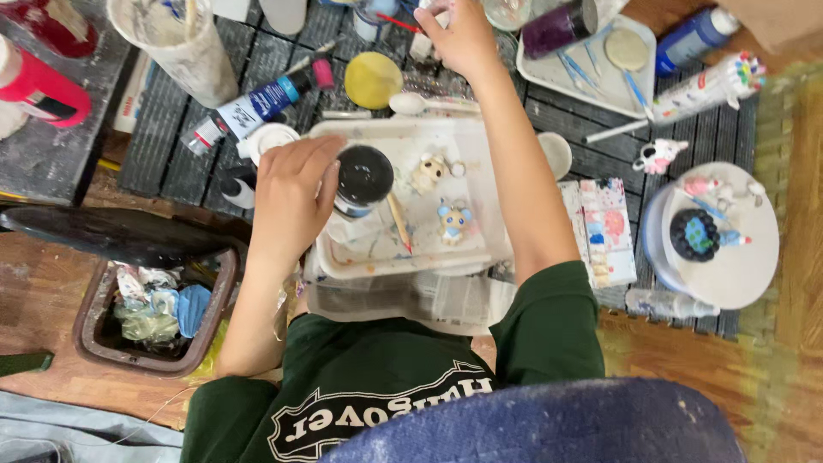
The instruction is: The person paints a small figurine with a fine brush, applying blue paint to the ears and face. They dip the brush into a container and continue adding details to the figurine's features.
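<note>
A black-lidded paint jar (363, 180) is gripped by the closed fingers of the left hand (291, 201) over the white plastic tray (480, 141). The right hand (463, 36) is stretched toward far supplies, its grip hidden. Two small figurines (453, 221) lie only partly painted.

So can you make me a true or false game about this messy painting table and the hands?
1. The left hand is on a jar with a black lid. True.
2. The jar stands in a pale plastic tray. True.
3. The right hand rests in the person's lap. False: it reaches to the far side of the table.
4. Two small painted figurines lie in the tray. True.
5. The bin by the left arm is empty. False: crumpled rags or paper fill it.
6. The yellow round thing sits inside the tray. False: it lies beyond the tray.
</note>
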